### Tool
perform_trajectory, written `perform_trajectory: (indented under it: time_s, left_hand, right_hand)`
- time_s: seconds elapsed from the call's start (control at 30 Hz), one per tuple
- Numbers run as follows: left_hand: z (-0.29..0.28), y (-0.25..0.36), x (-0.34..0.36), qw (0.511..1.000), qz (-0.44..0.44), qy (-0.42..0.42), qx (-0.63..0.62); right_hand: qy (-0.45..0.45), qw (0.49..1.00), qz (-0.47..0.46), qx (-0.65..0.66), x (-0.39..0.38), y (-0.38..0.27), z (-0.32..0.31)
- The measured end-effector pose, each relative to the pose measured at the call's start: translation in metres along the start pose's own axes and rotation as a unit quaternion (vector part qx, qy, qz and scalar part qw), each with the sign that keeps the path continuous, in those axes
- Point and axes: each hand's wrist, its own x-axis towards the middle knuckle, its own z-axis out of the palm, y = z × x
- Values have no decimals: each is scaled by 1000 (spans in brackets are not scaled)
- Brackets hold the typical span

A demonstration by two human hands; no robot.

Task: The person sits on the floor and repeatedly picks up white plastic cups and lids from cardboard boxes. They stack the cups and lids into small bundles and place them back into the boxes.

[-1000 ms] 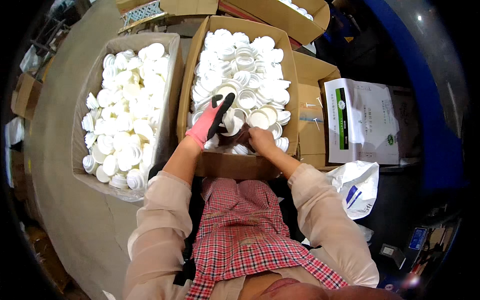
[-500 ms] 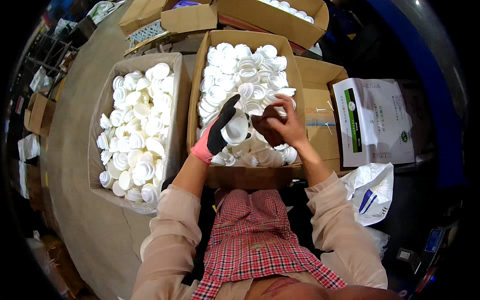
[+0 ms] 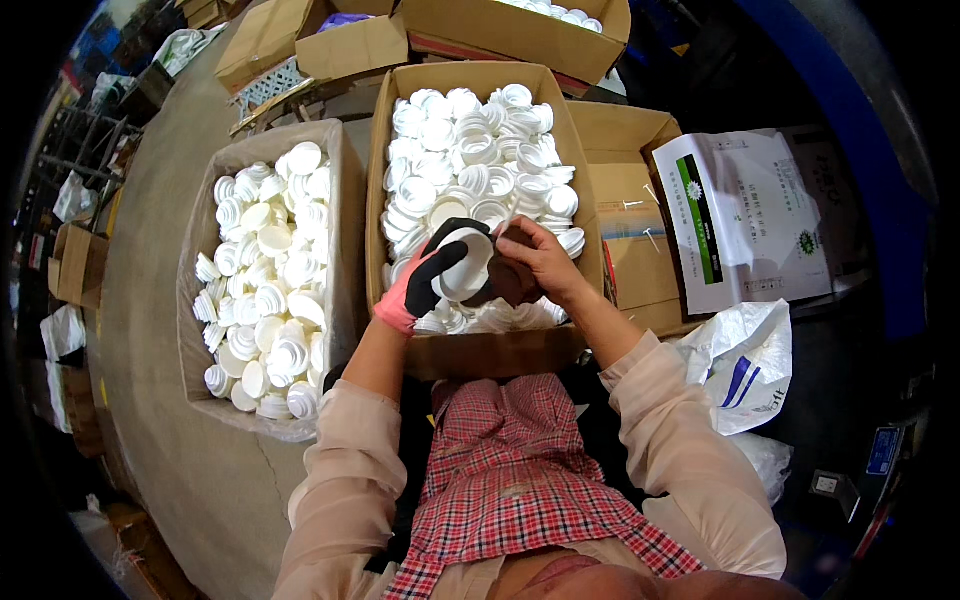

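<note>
we hold a shallow round white plastic cap (image 3: 465, 264) in our left hand (image 3: 424, 283), which wears a pink glove with black fingers; its thumb and fingers are curled closed about the cap's edge, with the broad face turned up toward us. our bare right hand (image 3: 546, 262) is closed too, its fingers bunched on a soft, dark brown cloth-like piece (image 3: 513, 273) brought right up against the cap's right side. both hands are over the near part of an open-topped brown cardboard box (image 3: 480, 355), above a heap of ridged white plastic caps (image 3: 478, 150). to our left stands a tall bin with a clear plastic liner (image 3: 346, 225), heaped with more caps of a creamier white (image 3: 272, 298).

we judge the step in hand to be working over this one cap with the cloth, perhaps wiping its rim; whether the cloth is rubbing, we cannot tell. the next move would call for our left fingers to hold the cap steady and turn it a little, while the right presses the cloth evenly around the edge, without letting the cap slip into the heap.
</note>
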Motion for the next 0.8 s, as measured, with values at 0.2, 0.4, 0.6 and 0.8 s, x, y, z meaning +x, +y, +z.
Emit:
perform_trajectory:
  time_s: [0.2, 0.4, 0.6, 0.8]
  left_hand:
    - [-3, -29, 9, 992, 56, 58, -92]
    - [9, -36, 13, 870, 36, -62, -489]
    - [-10, -21, 6, 965, -95, 20, -245]
    - [-15, -15, 12, 793, 23, 160, 588]
  right_hand:
    - [55, 959, -21, 276, 10, 10, 4]
    - [78, 908, -30, 411, 35, 26, -29]
    - [168, 934, -88, 302, 33, 1, -48]
    - [40, 990, -126, 45, 13, -28, -42]
